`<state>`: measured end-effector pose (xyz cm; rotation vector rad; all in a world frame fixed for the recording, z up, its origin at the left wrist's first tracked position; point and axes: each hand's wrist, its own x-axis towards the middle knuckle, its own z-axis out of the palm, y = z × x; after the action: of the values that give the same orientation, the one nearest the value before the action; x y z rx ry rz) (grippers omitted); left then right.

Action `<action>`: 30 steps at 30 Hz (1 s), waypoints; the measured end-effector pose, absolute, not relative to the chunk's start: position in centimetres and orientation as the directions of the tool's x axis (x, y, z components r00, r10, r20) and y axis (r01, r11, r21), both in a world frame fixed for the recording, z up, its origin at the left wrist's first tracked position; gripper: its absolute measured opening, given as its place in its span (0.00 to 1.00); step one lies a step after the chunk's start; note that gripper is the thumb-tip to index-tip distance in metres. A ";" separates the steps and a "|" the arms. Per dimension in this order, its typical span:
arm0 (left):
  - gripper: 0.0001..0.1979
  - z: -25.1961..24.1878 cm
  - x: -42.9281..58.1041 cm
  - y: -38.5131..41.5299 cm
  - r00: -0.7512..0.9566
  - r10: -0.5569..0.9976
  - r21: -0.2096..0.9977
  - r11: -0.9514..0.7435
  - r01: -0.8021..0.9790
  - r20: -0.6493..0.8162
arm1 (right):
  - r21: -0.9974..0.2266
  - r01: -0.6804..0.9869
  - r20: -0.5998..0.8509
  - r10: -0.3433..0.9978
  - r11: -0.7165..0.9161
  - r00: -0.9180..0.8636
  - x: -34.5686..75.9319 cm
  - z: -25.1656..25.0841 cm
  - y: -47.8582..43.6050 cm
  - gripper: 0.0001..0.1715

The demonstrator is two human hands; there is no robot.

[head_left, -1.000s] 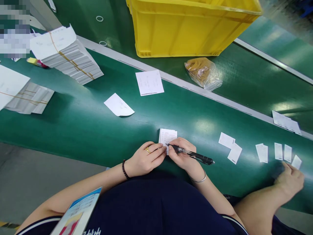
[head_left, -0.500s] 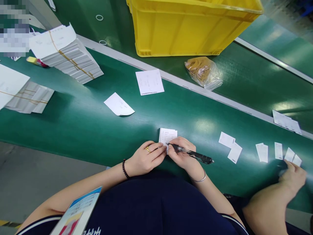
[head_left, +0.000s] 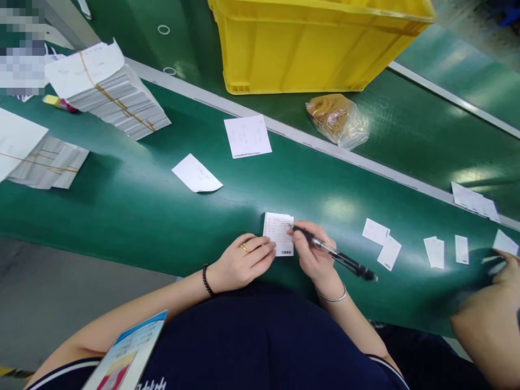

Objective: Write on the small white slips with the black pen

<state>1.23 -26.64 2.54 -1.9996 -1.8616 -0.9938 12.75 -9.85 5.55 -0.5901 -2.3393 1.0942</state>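
Observation:
A small stack of printed paper slips point(head_left: 280, 230) lies on the green table in front of me. My left hand point(head_left: 244, 261), wearing a gold ring, holds the stack by its lower left side, fingers together on the top slip. In my right hand point(head_left: 314, 252) is a black pen point(head_left: 339, 257), gripped between thumb and fingers. The pen's tip end is near the right edge of the stack, partly hidden by the fingers. Printed lines and a row of dark marks show on the top slip.
Banded paper stacks point(head_left: 116, 89) stand at the left. Two loose sheets point(head_left: 247, 136) lie ahead. Beyond the rail are a yellow crate point(head_left: 312, 51) and a bag of rubber bands point(head_left: 335, 116). Several slips point(head_left: 376, 232) lie at the right, near another person's hand point(head_left: 507, 276).
My right hand has drawn back to the right with the pen, uncovering the stack's lower part. My left hand has stayed put. The other person's hand has moved right.

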 end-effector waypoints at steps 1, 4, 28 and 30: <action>0.07 2.5 1.2 -26.6 -0.043 0.786 0.274 -0.163 0.948 0.617 | -0.784 0.207 0.247 0.599 0.586 -0.762 12.8 5.4 -9.5 0.10; 0.07 2.5 1.3 -26.5 -0.050 0.777 0.272 -0.159 0.949 0.627 | -0.711 0.275 0.261 0.606 0.647 -0.751 12.8 4.7 -8.7 0.10; 0.06 2.3 1.2 -26.3 -0.111 0.733 0.319 -0.150 0.936 0.671 | -0.886 0.236 0.259 0.849 0.399 -0.461 15.5 5.3 -4.2 0.20; 0.05 2.4 1.2 -26.2 -0.110 0.737 0.315 -0.145 0.938 0.667 | -0.940 0.144 0.157 0.765 0.311 -0.625 14.9 5.9 -6.8 0.23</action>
<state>1.18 -26.19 2.42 -1.8972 -1.8585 -1.1053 14.92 -6.84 5.88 -0.8023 -1.9774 1.3282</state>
